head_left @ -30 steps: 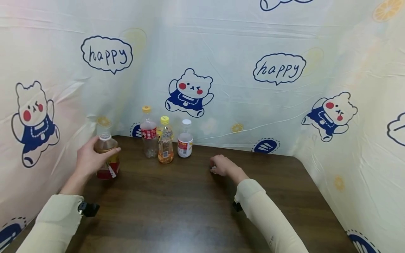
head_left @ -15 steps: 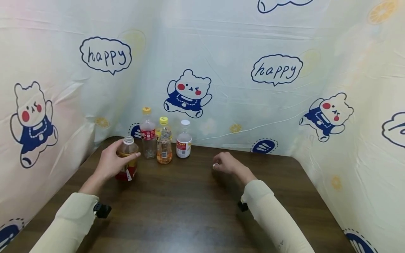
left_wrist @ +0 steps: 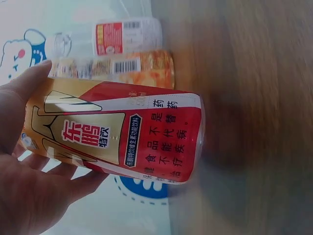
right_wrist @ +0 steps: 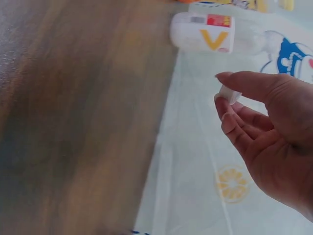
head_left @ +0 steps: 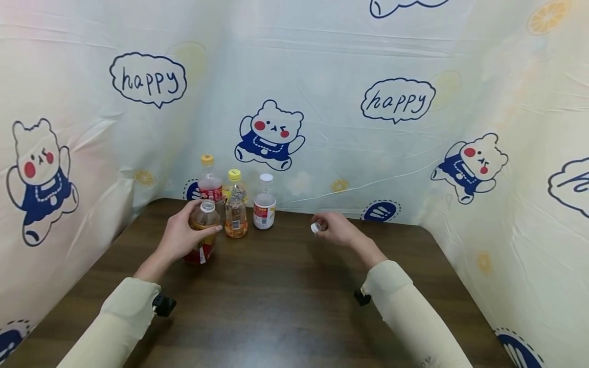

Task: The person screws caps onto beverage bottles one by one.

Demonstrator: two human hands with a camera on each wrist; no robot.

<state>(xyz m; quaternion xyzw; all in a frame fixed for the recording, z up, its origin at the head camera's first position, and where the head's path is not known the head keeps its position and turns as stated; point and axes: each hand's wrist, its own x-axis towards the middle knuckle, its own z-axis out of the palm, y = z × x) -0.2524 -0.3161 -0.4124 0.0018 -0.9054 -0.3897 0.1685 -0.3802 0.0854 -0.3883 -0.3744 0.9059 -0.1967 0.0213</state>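
My left hand [head_left: 184, 232] grips a plastic drink bottle [left_wrist: 112, 132] with a gold and red label round its upper part. In the head view its threaded mouth [head_left: 208, 206] is uncapped, and the bottle is upright just in front of the other bottles. Over at the right, my right hand [head_left: 338, 228] pinches a small white bottle cap [head_left: 316, 227] between thumb and fingertips, above the table. The right wrist view shows the cap [right_wrist: 229, 93] edge-on, partly covered by the fingers.
Behind stand a red-labelled bottle [head_left: 210, 194] with a yellow cap, a yellow-capped bottle [head_left: 236, 212] with orange liquid, and a white-capped bottle [head_left: 264, 207]. The brown table [head_left: 276, 286] ends at a printed curtain [head_left: 322, 168].
My left hand has carried the uncapped bottle rightward from the table's left side to near the standing bottles. My right hand has risen slightly, and the white cap shows more.
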